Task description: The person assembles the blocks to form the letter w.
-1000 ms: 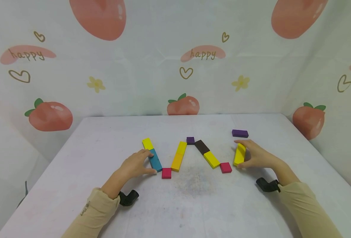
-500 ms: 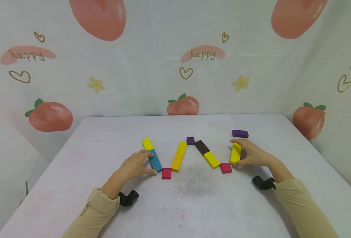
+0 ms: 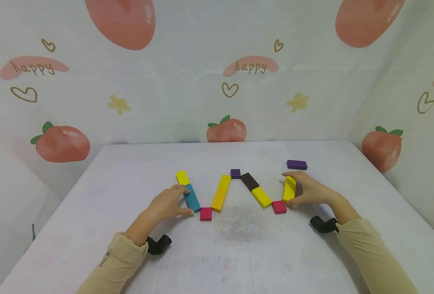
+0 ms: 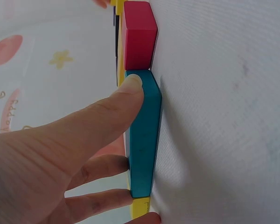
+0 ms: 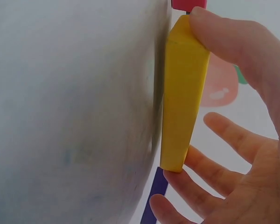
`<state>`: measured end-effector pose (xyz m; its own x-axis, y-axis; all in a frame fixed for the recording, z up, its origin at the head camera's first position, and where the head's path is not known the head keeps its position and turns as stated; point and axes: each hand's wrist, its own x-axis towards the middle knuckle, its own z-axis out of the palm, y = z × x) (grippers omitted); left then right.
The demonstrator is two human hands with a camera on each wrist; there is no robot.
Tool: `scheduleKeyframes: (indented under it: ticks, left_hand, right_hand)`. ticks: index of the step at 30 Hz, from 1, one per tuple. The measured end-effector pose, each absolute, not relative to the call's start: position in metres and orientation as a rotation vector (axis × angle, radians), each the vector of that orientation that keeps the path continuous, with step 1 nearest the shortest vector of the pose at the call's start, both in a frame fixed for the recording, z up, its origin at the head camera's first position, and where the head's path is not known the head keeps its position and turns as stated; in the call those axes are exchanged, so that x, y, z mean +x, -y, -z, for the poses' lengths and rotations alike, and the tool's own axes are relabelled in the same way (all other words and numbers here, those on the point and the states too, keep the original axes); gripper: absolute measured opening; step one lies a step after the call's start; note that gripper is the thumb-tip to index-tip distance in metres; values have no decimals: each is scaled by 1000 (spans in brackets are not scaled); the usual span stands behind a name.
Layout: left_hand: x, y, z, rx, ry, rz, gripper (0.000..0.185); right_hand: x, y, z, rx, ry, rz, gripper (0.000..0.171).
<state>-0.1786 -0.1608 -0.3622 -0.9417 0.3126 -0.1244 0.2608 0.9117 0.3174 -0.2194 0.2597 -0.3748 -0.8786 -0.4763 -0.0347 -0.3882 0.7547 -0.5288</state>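
My right hand (image 3: 310, 191) pinches a yellow block (image 5: 183, 98) by its two ends, thumb on the near end and fingertips at the far one. The block's near end comes right up to a red block (image 3: 279, 207). My left hand (image 3: 168, 203) rests its thumb and fairly straight fingers on a blue block (image 4: 144, 140) lying on the table. Beyond the blue block, in line with it, lies a yellow block (image 3: 182, 177). Another red block (image 4: 140, 46) sits against its near end.
Between the hands, an orange block (image 3: 219, 200), a yellow block (image 3: 224, 182), a small purple block (image 3: 235, 174), a dark brown block (image 3: 249, 181) and a yellow block (image 3: 262, 197) continue the zigzag. A purple block (image 3: 296, 165) lies apart behind my right hand on the white table (image 3: 217, 261).
My right hand has slid left with the yellow block, bringing it from a gap away to the right-hand red block. The left hand stays where it was.
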Motion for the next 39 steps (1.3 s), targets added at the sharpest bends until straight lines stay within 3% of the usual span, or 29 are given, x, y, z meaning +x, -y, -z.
scheduleKeyframes:
  ticks: [39]
  left_hand:
    - [-179,161,362,447,-2893,-454,64]
  right_hand:
    - [-222,-261,378,-765,-2771,770,80]
